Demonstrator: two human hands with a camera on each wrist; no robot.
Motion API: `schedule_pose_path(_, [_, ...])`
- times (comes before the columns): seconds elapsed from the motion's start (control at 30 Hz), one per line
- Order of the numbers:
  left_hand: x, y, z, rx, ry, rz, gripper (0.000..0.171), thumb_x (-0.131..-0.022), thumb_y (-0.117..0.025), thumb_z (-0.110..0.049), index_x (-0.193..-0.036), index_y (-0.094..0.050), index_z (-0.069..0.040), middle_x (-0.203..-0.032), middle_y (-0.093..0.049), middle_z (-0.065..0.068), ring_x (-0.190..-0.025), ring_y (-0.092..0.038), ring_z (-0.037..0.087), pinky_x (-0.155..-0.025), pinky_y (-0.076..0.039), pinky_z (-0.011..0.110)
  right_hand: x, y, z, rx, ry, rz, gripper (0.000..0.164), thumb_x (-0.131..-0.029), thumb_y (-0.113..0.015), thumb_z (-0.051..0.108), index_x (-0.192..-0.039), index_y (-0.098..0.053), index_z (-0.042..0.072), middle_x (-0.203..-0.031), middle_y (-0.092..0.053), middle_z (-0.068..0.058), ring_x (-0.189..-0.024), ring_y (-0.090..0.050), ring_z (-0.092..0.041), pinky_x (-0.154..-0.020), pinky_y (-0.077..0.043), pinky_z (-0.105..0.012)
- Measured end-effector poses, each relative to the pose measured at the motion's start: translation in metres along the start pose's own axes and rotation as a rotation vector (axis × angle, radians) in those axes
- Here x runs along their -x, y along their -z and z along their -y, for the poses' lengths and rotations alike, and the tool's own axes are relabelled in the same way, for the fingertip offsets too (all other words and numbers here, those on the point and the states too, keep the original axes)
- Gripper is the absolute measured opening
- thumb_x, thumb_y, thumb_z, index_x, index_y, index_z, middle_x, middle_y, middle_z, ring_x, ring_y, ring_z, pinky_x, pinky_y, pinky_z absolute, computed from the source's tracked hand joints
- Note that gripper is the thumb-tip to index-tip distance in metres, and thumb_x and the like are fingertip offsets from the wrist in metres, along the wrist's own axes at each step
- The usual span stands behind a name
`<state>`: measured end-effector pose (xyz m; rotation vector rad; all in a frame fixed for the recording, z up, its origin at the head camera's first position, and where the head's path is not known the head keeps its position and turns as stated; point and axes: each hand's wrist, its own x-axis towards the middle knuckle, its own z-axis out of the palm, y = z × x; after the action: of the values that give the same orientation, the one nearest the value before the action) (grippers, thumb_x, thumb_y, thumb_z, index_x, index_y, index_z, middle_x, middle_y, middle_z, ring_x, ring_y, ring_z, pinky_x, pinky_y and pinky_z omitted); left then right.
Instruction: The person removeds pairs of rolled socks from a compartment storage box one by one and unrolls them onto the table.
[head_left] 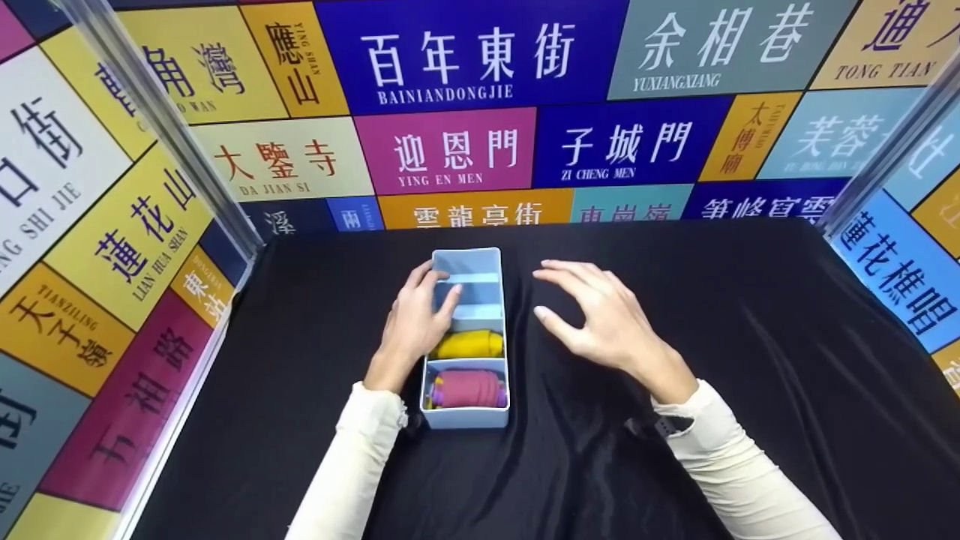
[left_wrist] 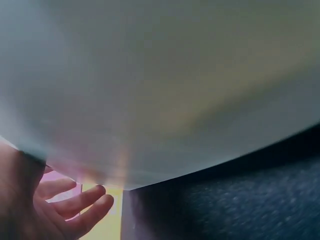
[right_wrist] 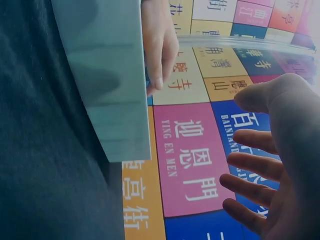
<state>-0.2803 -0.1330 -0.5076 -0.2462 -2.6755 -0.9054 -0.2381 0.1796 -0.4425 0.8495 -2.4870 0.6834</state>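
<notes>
A long pale blue divided box (head_left: 466, 418) lies lengthwise on the black cloth. Its near compartment holds a rolled dusky red cloth (head_left: 470, 390), with purple and yellow bits showing at its ends. In the one behind sits a folded yellow cloth (head_left: 469, 345). My left hand (head_left: 415, 319) is at the box's left rim, thumb and fingers relaxed and parted over the far compartments, where I see no contents. In the left wrist view its fingers (left_wrist: 82, 207) are loosely spread. To the right of the box, my right hand (head_left: 600, 315) hovers with parted, gently bent fingers, holding nothing.
Black cloth (head_left: 735, 322) with soft folds covers the table. Colourful panels with Chinese lettering (head_left: 457, 150) stand behind and on both sides. Clear upright strips (head_left: 172, 135) mark the corners. A dark wrist device (head_left: 664, 427) shows at the right cuff.
</notes>
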Motion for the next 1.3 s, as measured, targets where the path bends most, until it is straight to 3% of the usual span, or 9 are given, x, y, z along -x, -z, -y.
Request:
schedule_pose_path(0.2, [0.003,-0.003,0.003,0.001,0.020,-0.021,0.043,-0.106,-0.064,-0.049,-0.134,-0.072,-0.018,-0.164,-0.053,0.006,-0.137,-0.065,0.034,-0.103,-0.059,0.057,0.002,-0.006,0.008,-0.025,0.011,0.017,0.051,-0.101,-0.070,0.046,-0.148,-0.066,0.028,-0.157,-0.062,0.005,-0.143,-0.059,-0.020,-0.113,-0.050,-0.051])
schedule_pose_path(0.53, [0.006,-0.008,0.007,0.113,0.094,-0.049,0.038,-0.105,-0.066,-0.046,-0.136,-0.072,-0.024,-0.160,-0.058,0.003,-0.145,-0.059,0.030,-0.114,-0.052,0.055,0.010,-0.022,0.023,-0.083,0.059,0.050,0.051,-0.102,-0.072,0.042,-0.149,-0.066,0.025,-0.157,-0.062,0.003,-0.144,-0.059,-0.018,-0.114,-0.054,-0.046])
schedule_pose_path(0.97, [0.007,-0.010,0.008,0.180,0.088,-0.056,0.032,-0.107,-0.067,-0.035,-0.136,-0.072,-0.022,-0.144,-0.068,0.006,-0.136,-0.064,0.029,-0.118,-0.050,0.048,0.019,-0.042,0.045,-0.130,0.191,0.091,0.047,-0.102,-0.074,0.036,-0.146,-0.068,0.022,-0.147,-0.069,0.000,-0.137,-0.064,-0.015,-0.106,-0.059,-0.041])
schedule_pose_path(1.03, [0.007,-0.010,0.008,0.183,0.081,-0.062,0.032,-0.107,-0.067,-0.034,-0.136,-0.072,-0.021,-0.142,-0.070,0.007,-0.135,-0.065,0.029,-0.117,-0.050,0.048,0.019,-0.043,0.047,-0.141,0.209,0.099,0.045,-0.102,-0.074,0.035,-0.145,-0.068,0.022,-0.144,-0.070,0.003,-0.134,-0.065,-0.014,-0.105,-0.060,-0.039])
schedule_pose_path(1.23, [0.007,-0.011,0.009,0.194,0.057,-0.078,0.032,-0.106,-0.067,-0.031,-0.135,-0.073,-0.018,-0.139,-0.072,0.008,-0.134,-0.066,0.029,-0.117,-0.050,0.047,0.022,-0.045,0.052,-0.204,0.238,0.163,0.036,-0.104,-0.073,0.031,-0.139,-0.072,0.022,-0.133,-0.074,0.007,-0.107,-0.072,-0.014,-0.080,-0.060,-0.030])
schedule_pose_path(1.3, [0.007,-0.011,0.010,0.197,0.056,-0.080,0.032,-0.106,-0.068,-0.031,-0.134,-0.074,-0.018,-0.138,-0.072,0.008,-0.134,-0.066,0.030,-0.117,-0.050,0.047,0.023,-0.047,0.054,-0.214,0.246,0.185,0.032,-0.104,-0.073,0.031,-0.135,-0.074,0.021,-0.128,-0.076,0.008,-0.105,-0.072,-0.012,-0.082,-0.060,-0.030])
